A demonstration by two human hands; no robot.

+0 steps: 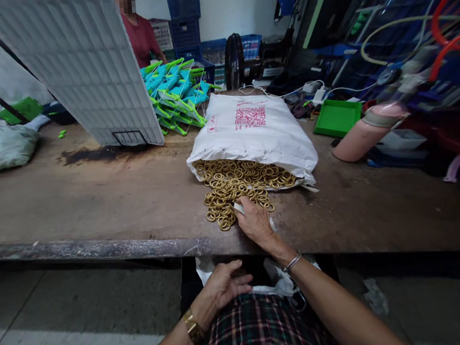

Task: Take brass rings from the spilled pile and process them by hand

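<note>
Many gold-coloured rings (220, 199) spill out of the open mouth of a white sack (227, 135) with red print, which lies on the wooden table (115, 204). My right hand (255, 223) is at the near right side of the ring pile, fingers bent together around a small whitish piece; what else they grip is hidden. Below the table's front edge, my left hand (226, 285) is held palm up over my lap with its fingers apart and nothing in it. A white bag (282, 280) lies open at my lap, partly behind the hands.
A tall ribbed panel (96, 71) stands at the back left, with blue and green plastic parts (178, 91) beside it. Right of the sack are a green tray (338, 117) and a pink bottle (356, 140). A person in red (141, 38) is behind the panel.
</note>
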